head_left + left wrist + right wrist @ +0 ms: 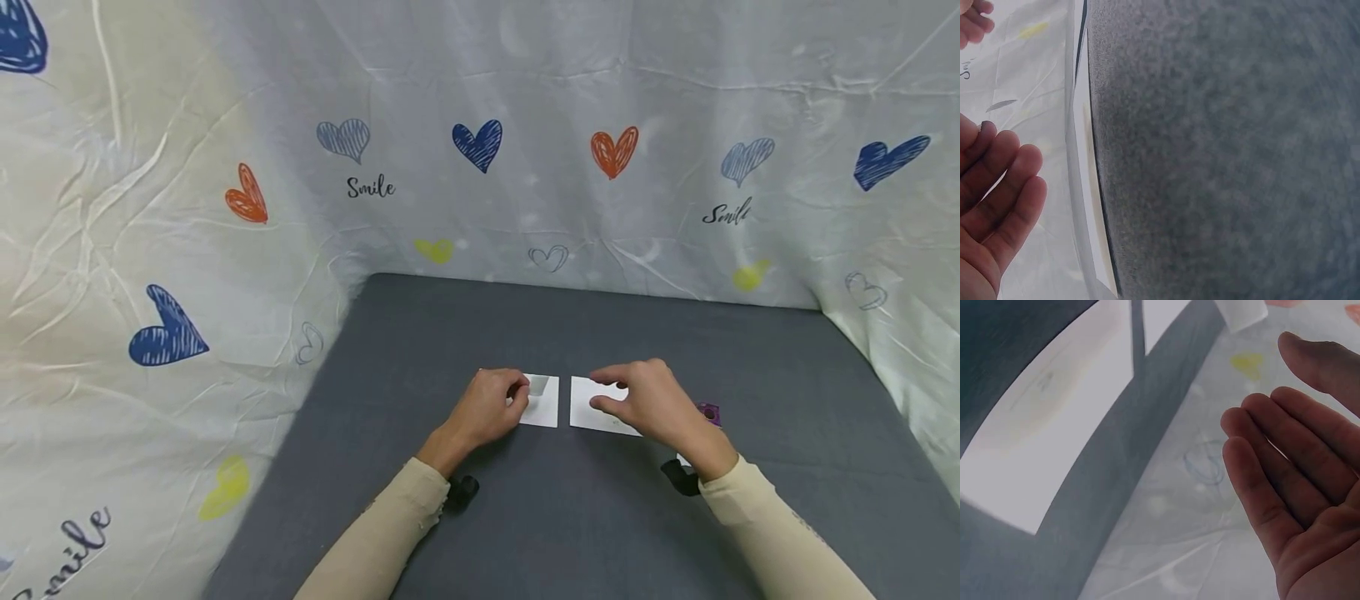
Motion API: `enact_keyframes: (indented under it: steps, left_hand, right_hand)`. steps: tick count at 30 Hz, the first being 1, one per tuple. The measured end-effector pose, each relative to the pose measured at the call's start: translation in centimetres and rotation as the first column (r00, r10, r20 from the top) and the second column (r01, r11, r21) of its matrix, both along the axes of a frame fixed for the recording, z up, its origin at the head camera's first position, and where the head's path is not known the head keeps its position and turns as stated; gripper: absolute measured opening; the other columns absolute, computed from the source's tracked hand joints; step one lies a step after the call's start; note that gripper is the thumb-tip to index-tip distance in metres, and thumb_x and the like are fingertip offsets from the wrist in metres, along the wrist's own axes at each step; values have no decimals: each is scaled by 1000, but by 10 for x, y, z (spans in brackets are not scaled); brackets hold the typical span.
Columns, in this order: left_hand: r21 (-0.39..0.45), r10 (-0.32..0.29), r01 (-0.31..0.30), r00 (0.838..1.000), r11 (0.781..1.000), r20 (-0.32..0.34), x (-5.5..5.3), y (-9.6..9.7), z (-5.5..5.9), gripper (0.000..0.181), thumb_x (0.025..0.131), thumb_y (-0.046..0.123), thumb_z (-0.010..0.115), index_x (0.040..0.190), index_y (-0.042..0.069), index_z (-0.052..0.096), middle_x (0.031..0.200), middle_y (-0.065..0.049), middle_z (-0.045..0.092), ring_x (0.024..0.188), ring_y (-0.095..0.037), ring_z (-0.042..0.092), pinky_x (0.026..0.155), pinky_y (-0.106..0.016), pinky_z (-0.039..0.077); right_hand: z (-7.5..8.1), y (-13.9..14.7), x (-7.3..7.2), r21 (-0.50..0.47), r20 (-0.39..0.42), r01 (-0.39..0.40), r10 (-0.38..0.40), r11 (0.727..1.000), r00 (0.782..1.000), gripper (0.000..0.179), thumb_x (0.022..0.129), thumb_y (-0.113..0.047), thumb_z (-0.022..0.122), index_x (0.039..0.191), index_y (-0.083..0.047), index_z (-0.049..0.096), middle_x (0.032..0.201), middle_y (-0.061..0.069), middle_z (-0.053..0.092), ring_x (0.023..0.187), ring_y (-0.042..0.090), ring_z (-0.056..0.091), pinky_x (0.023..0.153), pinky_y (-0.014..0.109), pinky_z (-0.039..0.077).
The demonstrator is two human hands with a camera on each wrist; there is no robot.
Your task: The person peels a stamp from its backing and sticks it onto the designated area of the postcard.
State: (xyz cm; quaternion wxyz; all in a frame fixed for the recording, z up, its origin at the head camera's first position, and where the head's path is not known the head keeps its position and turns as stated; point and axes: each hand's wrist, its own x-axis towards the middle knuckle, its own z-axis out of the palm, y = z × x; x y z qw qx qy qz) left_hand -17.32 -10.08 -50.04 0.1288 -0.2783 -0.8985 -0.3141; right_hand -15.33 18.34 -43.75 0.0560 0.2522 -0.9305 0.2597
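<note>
Two white cards lie side by side on the dark grey table, a narrow gap between them. Above the left card (pixel 543 414), my left hand (pixel 487 404) pinches a small pale, translucent piece (pixel 537 384) between thumb and fingertips. That pale piece (pixel 1241 312) also shows at the top of the right wrist view; its exact kind is unclear. My right hand (pixel 652 400) is held over the right card (pixel 592 408), thumb and fingers apart with nothing between them. In the right wrist view, a faint grey mark is on the right card (pixel 1079 400).
A small purple patterned item (pixel 708 412) lies partly hidden behind my right wrist, with a bit of white near it. The grey table (pixel 562 533) meets a pale curtain (pixel 525 208) printed with hearts at the back and sides.
</note>
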Motion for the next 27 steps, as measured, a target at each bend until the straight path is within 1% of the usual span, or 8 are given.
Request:
enact_keyframes:
  steps: [5,12,18,23,27]
  left_hand:
    - [-12,6,-6,1000,1000,14,1,0,1,14,102,9,66,97,7,79,84,0,73,72,-8,59,68,-24,50]
    - [-31,9,-8,999,999,36,4,4,4,13,103,11,67,99,7,79,88,-2,75,73,-9,61,69,-26,54]
    - [-28,-26,26,999,999,28,5,9,5,13,102,8,66,100,6,79,89,-3,76,75,-12,65,73,-30,57]
    - [-17,-53,53,998,998,29,3,11,4,14,100,7,66,99,5,80,88,-3,77,75,-12,65,73,-30,57]
    - [-6,-79,80,996,997,32,2,12,3,14,100,6,66,99,5,80,90,-4,78,77,-12,67,75,-31,58]
  right_hand:
    - [-1,-15,-1,-12,-13,-34,34,999,999,29,89,-16,91,116,-10,86,111,8,85,94,32,81,82,48,65]
    - [-8,-34,-1,-16,-31,-85,85,996,996,26,89,-11,90,114,-7,86,108,7,85,92,30,81,79,45,65]
    - [-14,-45,-3,-38,-30,-114,113,993,993,23,89,-9,89,112,-6,86,105,6,85,90,28,81,78,42,65]
    - [-18,-49,-5,-50,-26,-118,117,992,993,23,88,-9,90,111,-8,87,103,6,86,89,27,80,77,39,64]
    - [-22,-51,-7,-48,-32,-120,119,992,992,24,88,-10,90,111,-9,87,103,5,86,88,25,81,76,38,64]
